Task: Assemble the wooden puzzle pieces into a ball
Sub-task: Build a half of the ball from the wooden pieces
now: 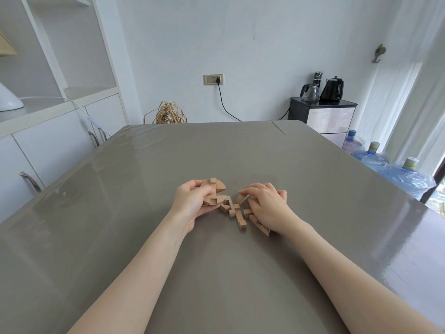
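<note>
Puzzle pieces (237, 214) unmarked; left hand (192, 203) grips some; right hand (266, 206) seemingly another.

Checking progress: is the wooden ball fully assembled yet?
No, loose wooden pieces lie on the table between the left hand and right hand.

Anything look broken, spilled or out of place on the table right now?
Nothing stands out. The loose pale wooden puzzle pieces lie between the hands on the grey table, undamaged as far as visible; the left hand grips a partly joined wooden cluster.
</note>
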### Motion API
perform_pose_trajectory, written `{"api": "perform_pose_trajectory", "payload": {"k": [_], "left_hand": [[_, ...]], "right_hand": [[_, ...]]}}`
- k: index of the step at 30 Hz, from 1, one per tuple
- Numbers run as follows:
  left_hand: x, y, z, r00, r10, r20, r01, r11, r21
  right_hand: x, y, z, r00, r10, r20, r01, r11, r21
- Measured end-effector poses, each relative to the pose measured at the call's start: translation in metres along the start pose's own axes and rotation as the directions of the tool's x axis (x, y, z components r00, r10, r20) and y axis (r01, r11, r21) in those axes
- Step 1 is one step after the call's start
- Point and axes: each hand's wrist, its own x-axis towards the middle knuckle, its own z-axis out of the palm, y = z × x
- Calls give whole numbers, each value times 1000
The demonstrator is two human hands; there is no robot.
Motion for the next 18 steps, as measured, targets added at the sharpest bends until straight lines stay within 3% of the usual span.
{"api": "perform_pose_trajectory", "payload": {"k": [18], "left_hand": [[-2,-6,4,999,-8,39,6,999,53]], "right_hand": [[-1,-4,-6,992,82,-100,-76,995,65]]}}
